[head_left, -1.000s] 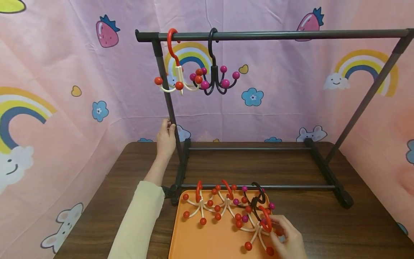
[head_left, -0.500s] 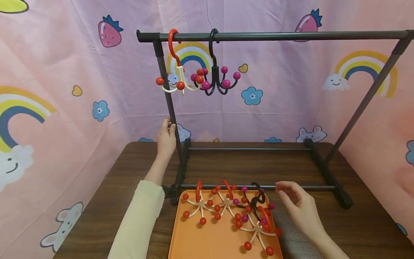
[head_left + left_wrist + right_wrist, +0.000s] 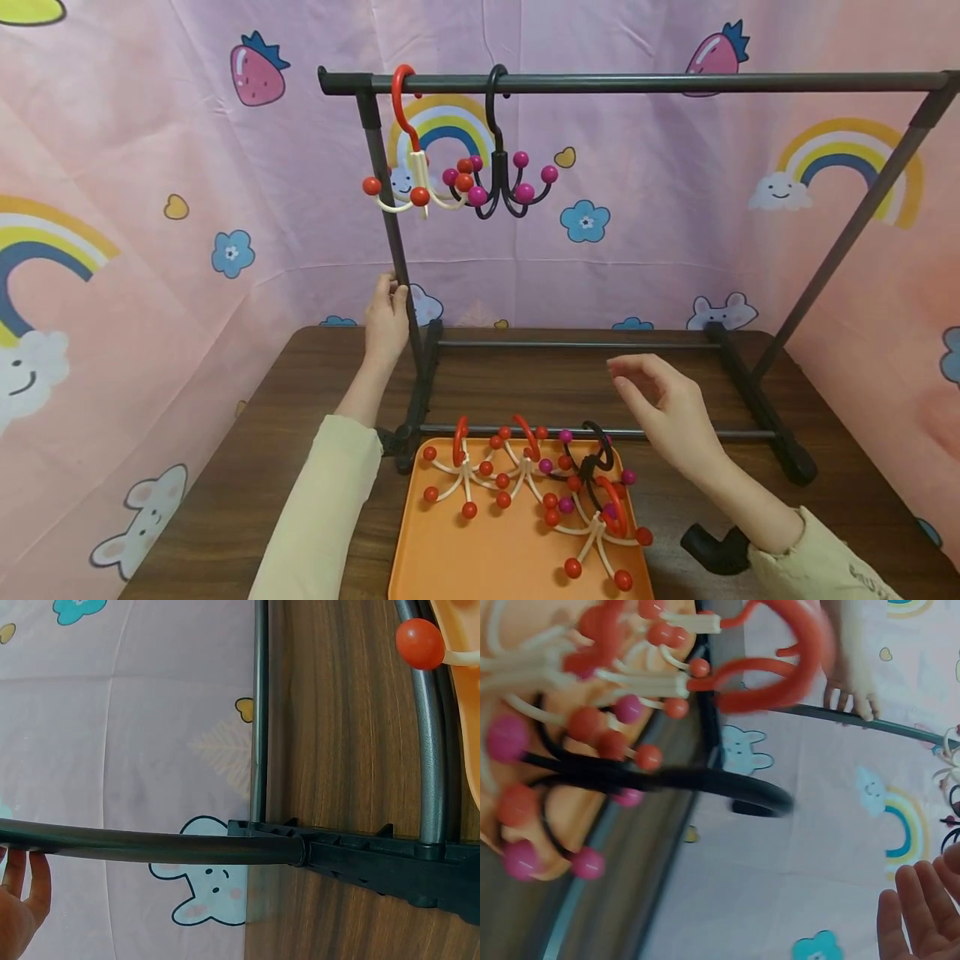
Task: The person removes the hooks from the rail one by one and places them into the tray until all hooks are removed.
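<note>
My left hand (image 3: 386, 323) grips the left post (image 3: 396, 246) of a dark metal clothes rack, its fingers at the post in the left wrist view. With fingers loosely bent and holding nothing, my right hand (image 3: 671, 412) is raised over the table, right of the tray's hooks. An orange tray (image 3: 480, 562) carries several multi-arm hook hangers: white ones with red hooks and red ball tips, such as the front one (image 3: 597, 527), and a black hanger (image 3: 588, 468) with magenta tips. From the rack's top bar (image 3: 645, 82) hang a red-and-white hanger (image 3: 418, 167) and a black one (image 3: 499, 167).
A black elbow-shaped piece (image 3: 716, 550) lies on the wooden table (image 3: 562, 383) beside the right sleeve. Low crossbars (image 3: 577, 343) join the rack's feet. Behind stands a pink and lilac cloth (image 3: 637, 250) printed with rainbows and strawberries.
My right hand has left the front red-and-white hanger on the tray and moved up and away, holding nothing. The left hand stays at the post.
</note>
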### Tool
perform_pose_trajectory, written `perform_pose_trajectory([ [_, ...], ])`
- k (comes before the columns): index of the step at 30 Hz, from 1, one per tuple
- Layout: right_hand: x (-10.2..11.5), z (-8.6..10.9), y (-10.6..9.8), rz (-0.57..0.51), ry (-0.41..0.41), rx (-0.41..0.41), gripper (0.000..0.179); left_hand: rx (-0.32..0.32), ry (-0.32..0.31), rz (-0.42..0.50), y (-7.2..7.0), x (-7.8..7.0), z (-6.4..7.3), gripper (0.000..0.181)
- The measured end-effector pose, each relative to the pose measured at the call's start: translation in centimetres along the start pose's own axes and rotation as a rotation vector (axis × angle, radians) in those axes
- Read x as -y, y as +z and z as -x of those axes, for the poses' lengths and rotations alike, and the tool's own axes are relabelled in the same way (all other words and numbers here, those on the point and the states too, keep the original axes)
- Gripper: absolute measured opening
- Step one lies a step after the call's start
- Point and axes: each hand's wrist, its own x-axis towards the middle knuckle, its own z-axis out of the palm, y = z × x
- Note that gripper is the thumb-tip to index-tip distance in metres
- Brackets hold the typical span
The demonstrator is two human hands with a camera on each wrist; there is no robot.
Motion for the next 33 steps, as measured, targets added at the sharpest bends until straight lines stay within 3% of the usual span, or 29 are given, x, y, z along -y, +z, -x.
perform_pose_trajectory([
  [6, 1.9, -3.3, -0.5, -0.055, -0.096, 0.004, 0.02, 0.001, -0.004, -0.002, -0.1, -0.1, -0.2, 0.036],
  [11, 3.4, -5.8, -0.7, -0.093, -0.164, -0.015, 0.022, -0.01, 0.029, -0.002, 0.0, 0.0, -0.3, 0.037],
  [22, 5.7, -12.1, -0.2, -0.056, -0.298, -0.079, 0.027, 0.003, 0.006, 0.007, 0.0, 0.2, -0.1, 0.037],
  [28, 7.8, -15.7, -0.4, -0.087, -0.304, -0.145, 0.027, -0.002, 0.016, 0.011, -0.1, 0.1, -0.2, 0.038],
  [33, 9.7, -18.2, -0.6, -0.061, -0.256, -0.136, 0.029, 0.004, 0.006, 0.02, 0.1, 0.2, -0.1, 0.038],
])
